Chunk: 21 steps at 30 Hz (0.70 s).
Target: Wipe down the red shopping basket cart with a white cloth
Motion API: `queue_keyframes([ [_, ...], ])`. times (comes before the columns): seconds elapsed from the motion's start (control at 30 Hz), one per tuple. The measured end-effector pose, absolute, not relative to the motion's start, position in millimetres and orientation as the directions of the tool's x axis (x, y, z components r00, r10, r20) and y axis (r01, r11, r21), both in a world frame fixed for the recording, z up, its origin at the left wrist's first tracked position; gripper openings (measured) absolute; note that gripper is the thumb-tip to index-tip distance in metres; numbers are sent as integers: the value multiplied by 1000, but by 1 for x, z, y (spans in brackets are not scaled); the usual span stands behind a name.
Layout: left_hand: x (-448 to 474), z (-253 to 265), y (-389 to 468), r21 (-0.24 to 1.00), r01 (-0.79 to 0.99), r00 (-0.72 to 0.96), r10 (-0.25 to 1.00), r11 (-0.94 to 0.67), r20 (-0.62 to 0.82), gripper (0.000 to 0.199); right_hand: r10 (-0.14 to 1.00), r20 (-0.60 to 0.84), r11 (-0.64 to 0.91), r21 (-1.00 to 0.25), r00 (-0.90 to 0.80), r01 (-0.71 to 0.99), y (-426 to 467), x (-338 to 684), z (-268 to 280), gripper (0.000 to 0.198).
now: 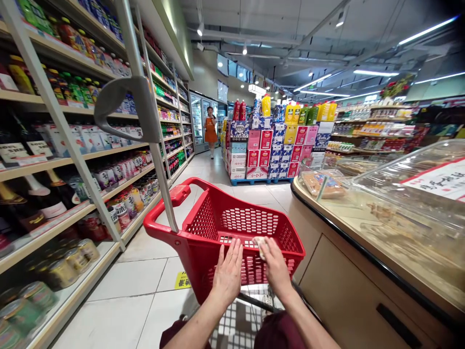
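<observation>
A red plastic shopping cart [240, 198] with perforated sides stands right in front of me. A long grey pole with a looped grip [125, 109] rises from its left end. My left hand [228, 271] lies flat over the near side of the cart, fingers stretched out and pointing at the rim. In my right hand [274, 266] is a small crumpled whitish cloth [260, 242], pressed at the near rim under the fingers; whether it is cloth or paper is hard to tell. The inside of the cart that shows holds nothing visible.
Drink shelves [80, 160] run along the left. At the right stands a counter [363, 252] with clear-covered food trays. Ahead are stacked drink cartons [259, 150] on a blue pallet. A person in an orange apron [210, 127] walks in the aisle. A yellow floor sticker [182, 280] lies beside the cart.
</observation>
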<state>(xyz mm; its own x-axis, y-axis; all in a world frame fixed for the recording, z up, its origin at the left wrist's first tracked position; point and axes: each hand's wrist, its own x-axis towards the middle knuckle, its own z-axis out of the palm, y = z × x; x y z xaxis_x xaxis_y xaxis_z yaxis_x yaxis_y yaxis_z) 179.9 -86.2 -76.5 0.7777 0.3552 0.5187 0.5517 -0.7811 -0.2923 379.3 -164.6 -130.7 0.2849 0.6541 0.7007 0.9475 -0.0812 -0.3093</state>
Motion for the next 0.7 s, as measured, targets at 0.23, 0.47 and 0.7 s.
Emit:
queue_keyframes([
  [0.23,196,-85,-88,-276,535,794,364,-798,486,66,475,641,-322,-511,602,797,-185,408,-140,55],
  [0.47,202,-88,-91,-249,491,819,344,-835,460,68,522,646,-233,-519,557,822,-187,409,-139,56],
  [0.7,199,-84,-88,-264,512,811,358,-818,463,67,601,728,-41,-382,328,923,-166,376,-134,62],
])
